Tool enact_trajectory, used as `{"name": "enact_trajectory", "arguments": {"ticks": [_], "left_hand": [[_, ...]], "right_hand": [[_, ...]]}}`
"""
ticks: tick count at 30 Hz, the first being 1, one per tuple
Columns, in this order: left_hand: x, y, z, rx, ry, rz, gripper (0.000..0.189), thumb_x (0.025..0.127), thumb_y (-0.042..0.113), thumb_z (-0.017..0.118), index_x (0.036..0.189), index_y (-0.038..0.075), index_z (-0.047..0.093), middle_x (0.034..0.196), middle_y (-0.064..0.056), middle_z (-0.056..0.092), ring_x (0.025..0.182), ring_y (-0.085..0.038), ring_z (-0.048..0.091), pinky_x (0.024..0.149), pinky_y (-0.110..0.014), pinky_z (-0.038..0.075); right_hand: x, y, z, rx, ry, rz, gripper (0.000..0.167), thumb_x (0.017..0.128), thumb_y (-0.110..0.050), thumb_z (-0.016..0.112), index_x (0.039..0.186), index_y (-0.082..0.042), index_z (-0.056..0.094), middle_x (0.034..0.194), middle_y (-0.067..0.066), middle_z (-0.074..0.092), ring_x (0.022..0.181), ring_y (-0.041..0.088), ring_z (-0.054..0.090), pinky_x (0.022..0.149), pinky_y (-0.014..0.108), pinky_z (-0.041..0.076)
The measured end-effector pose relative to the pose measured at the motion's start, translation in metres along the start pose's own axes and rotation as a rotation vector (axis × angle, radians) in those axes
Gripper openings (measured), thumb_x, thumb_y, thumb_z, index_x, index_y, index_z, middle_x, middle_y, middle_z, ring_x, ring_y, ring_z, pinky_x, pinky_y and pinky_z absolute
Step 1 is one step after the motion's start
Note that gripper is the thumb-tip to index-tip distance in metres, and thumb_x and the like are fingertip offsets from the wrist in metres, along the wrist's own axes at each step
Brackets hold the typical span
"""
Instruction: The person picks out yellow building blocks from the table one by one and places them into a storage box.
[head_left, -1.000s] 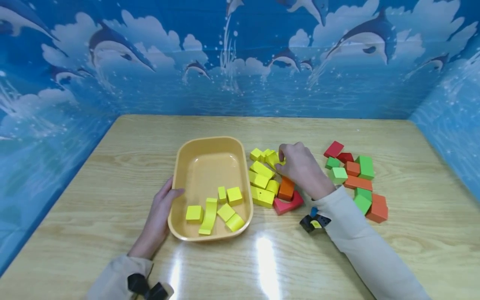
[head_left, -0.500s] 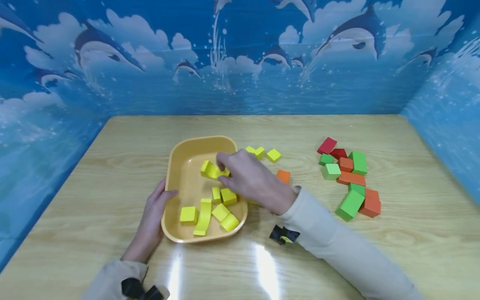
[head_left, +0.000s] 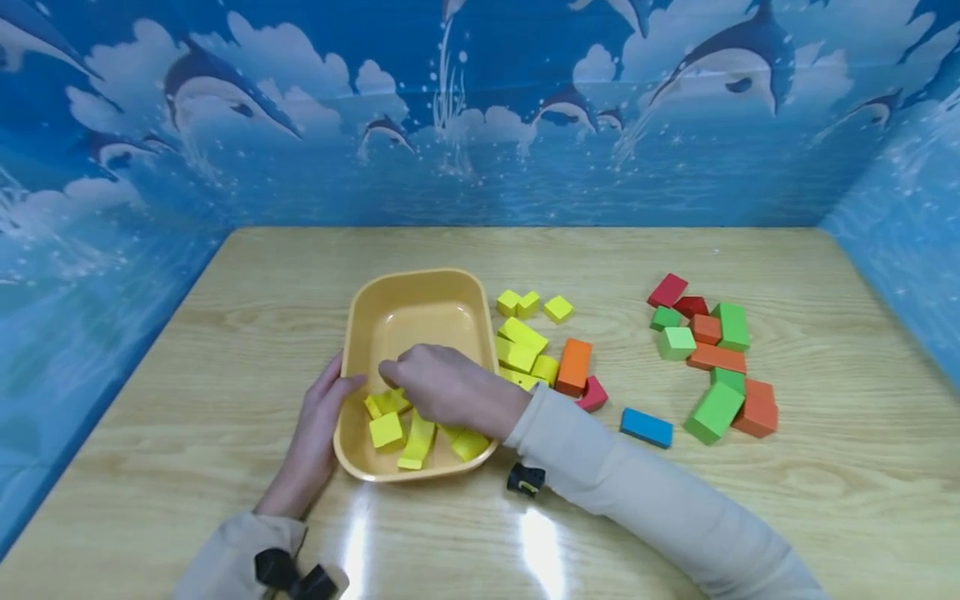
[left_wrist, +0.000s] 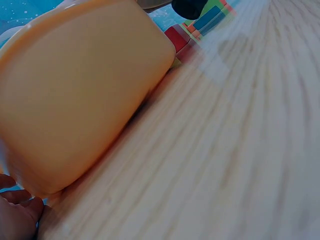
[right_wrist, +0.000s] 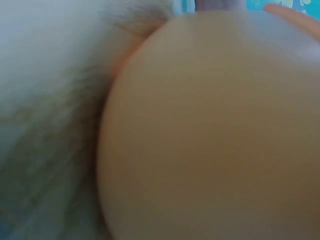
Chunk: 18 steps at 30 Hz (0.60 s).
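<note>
A beige plastic tray holds several yellow blocks, among them a cube and a wavy block. My left hand grips its left wall, thumb over the rim; in the left wrist view, fingertips show beside the tray wall. Inside the tray, my right hand reaches low with curled fingers and holds a yellow arched block, its right end hidden under the fingers. Up close, the tray wall fills much of the right wrist view.
Right of the tray lie yellow blocks, an orange block and a red one, partly covered by the sleeve. A blue block lies farther right, near a cluster of green blocks and red blocks.
My right hand has carried the arched block from the yellow pile leftward over the tray, then down toward its near left part. The blue block has come into view. My left hand stays on the tray.
</note>
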<state>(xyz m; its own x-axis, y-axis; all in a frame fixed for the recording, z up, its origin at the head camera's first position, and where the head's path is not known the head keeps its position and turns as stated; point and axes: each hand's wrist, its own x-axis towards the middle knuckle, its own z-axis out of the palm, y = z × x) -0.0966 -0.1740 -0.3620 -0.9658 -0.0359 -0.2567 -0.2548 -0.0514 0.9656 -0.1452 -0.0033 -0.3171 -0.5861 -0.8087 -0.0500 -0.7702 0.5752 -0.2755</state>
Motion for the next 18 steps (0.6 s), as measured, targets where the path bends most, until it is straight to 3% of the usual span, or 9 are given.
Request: {"name": "enact_trajectory", "arguments": {"ticks": [5, 12, 15, 18], "left_hand": [[0.000, 0.000, 0.000, 0.003, 0.004, -0.010, 0.059, 0.098, 0.014, 0.041, 0.154, 0.019, 0.025, 0.153, -0.009, 0.034, 0.129, -0.024, 0.043, 0.093, -0.019, 0.048], [0.000, -0.002, -0.001, 0.015, 0.010, -0.011, 0.059, 0.098, 0.015, 0.041, 0.154, 0.019, 0.025, 0.152, -0.010, 0.035, 0.128, -0.025, 0.044, 0.092, -0.019, 0.049], [0.000, -0.002, 0.000, 0.005, 0.008, -0.004, 0.060, 0.097, 0.014, 0.041, 0.154, 0.017, 0.025, 0.151, -0.012, 0.036, 0.128, -0.026, 0.044, 0.092, -0.019, 0.048], [0.000, -0.001, 0.000, 0.007, 0.009, 0.002, 0.060, 0.097, 0.013, 0.041, 0.154, 0.016, 0.025, 0.151, -0.012, 0.036, 0.129, -0.025, 0.043, 0.093, -0.018, 0.048]], "right_hand": [[-0.002, 0.002, 0.003, -0.003, -0.004, 0.022, 0.029, 0.091, -0.004, 0.062, 0.119, -0.010, 0.064, 0.105, 0.004, 0.069, 0.091, 0.013, 0.064, 0.078, 0.022, 0.054], [-0.008, 0.005, 0.000, -0.046, 0.034, -0.006, 0.031, 0.092, -0.006, 0.059, 0.122, -0.011, 0.063, 0.107, 0.004, 0.068, 0.093, 0.017, 0.064, 0.079, 0.027, 0.054], [-0.017, 0.016, -0.009, -0.033, 0.120, -0.029, 0.030, 0.091, -0.006, 0.061, 0.120, -0.009, 0.064, 0.106, 0.005, 0.068, 0.094, 0.019, 0.063, 0.082, 0.029, 0.053], [-0.033, 0.037, -0.019, 0.015, 0.269, -0.057, 0.027, 0.088, 0.001, 0.060, 0.114, -0.004, 0.067, 0.105, 0.008, 0.069, 0.096, 0.021, 0.064, 0.087, 0.031, 0.052]]}}
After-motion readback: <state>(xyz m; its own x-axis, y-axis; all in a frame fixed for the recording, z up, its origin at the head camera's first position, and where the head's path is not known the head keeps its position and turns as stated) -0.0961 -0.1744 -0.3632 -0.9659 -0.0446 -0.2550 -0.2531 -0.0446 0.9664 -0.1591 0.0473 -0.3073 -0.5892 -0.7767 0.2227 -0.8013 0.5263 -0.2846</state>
